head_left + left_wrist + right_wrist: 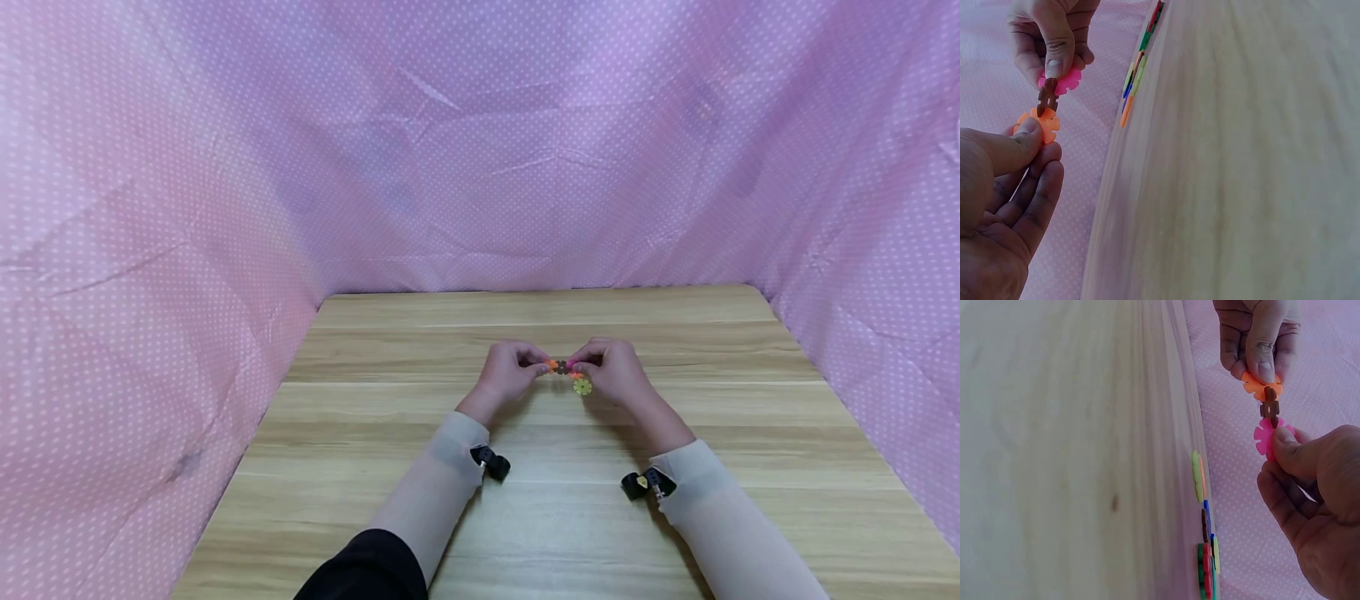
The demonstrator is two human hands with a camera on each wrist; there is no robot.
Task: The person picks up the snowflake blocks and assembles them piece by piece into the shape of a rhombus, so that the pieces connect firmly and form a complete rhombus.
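Observation:
My left hand pinches an orange notched plastic disc between thumb and fingers. With its thumb and fingers, my right hand pinches a pink notched disc. Between them a brown notched disc stands crosswise, its slots meeting the edges of both, so the three form a short row. The fingertips cover part of the orange and pink discs. Just below the row in the head view, a yellow-green disc lies by the right hand.
Several more discs in red, green, blue and other colours lie on the wooden table, seen edge-on in the wrist views. The right hand hides most of them from the head view. Pink dotted cloth hangs round the table's back and sides.

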